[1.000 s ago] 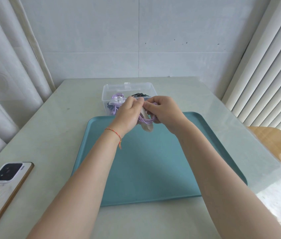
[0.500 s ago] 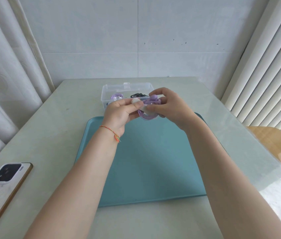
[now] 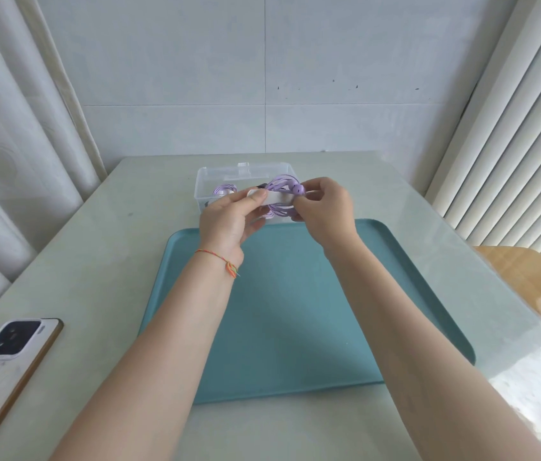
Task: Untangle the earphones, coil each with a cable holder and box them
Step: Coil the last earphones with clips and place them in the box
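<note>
I hold a coil of purple earphones [image 3: 283,185] in the air above the far edge of the teal tray [image 3: 282,314]. My right hand [image 3: 324,207] pinches the coil at its right side. My left hand [image 3: 229,216] pinches the free end of a white cable holder strap [image 3: 274,196] that lies across the coil. Behind them stands a clear plastic box [image 3: 215,176] with another purple coil [image 3: 225,189] and something black inside, partly hidden by my hands.
A phone [image 3: 13,351] lies face down near the table's left front edge. Curtains hang at the left, vertical blinds at the right. A wooden surface [image 3: 528,281] sits beyond the table's right edge.
Both hands have risen from the tray toward the box with the coil. The white strap is now stretched out to the left across the coil.
</note>
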{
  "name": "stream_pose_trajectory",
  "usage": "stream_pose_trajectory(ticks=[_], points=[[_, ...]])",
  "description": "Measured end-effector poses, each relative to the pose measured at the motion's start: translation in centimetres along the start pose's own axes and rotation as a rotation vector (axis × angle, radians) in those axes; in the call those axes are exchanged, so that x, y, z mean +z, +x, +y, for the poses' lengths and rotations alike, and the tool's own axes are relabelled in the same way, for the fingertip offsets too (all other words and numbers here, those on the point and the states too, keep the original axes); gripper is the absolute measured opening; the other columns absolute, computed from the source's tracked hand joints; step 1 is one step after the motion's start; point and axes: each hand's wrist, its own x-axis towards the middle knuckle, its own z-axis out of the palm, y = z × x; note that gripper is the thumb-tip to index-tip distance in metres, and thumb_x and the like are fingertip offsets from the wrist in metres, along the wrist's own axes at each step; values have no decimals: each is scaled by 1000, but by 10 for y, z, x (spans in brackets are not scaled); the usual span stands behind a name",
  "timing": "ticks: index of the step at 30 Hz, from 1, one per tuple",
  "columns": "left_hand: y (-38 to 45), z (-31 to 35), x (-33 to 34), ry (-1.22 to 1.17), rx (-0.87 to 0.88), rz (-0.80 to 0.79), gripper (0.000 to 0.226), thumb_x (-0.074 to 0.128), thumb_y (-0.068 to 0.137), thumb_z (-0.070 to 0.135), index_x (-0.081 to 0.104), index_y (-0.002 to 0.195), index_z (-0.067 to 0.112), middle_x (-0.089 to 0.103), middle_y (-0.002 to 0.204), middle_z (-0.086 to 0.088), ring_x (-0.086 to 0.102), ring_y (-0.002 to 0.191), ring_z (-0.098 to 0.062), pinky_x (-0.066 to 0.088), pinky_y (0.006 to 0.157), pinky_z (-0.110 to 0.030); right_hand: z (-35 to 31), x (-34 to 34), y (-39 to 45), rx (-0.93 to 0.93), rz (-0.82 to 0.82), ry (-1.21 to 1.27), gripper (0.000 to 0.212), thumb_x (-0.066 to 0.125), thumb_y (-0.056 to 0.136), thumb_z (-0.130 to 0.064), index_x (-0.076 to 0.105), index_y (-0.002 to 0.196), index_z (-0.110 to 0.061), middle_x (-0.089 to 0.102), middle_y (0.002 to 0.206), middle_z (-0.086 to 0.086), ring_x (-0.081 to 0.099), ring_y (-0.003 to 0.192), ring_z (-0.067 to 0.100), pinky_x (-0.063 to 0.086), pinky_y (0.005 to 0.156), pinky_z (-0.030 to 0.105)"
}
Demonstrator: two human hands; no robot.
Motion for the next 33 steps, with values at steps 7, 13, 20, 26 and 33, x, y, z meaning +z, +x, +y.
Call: stream_pose_trajectory(ticks=[7,13,20,26,33], points=[[-2,-5,7,197,245,144,12,81,73,9,74,80,16,71,70,3,65,67,-14,57,77,-29,3,5,0,61,-31,110,12,50,84,-9,58,91,-14,71,91,16,72,72,26,57,80,49],[-7,-8,11,204,314,175,10,79,76,10,73,81,16,70,73,1,63,68,-14,55,72,-26,4,7,1,75,-41,42,14,57,79,-8,51,84,-19,69,90,15,70,84,36,53,67,38],[-10,-7,17,135,276,160,8,77,78,9,71,78,14,69,69,2,63,66,-17,57,77,-34,3,1,0,103,14,253,9,62,86,-8,56,92,-4,60,70,5,66,56,20,59,70,39],[-4,5,6,55,153,109,8,71,83,3,67,76,4,64,69,-7,64,55,-17,54,58,-24,-4,-17,1,100,-297,313,10,62,87,-2,58,96,-1,65,83,14,65,71,25,58,70,32],[-4,9,1,5,57,-10,14,65,88,1,64,75,6,68,72,-8,65,63,-20,56,60,-23,3,-31,7,156,-499,456,7,63,90,-8,61,96,-11,66,88,6,65,77,19,55,73,26]])
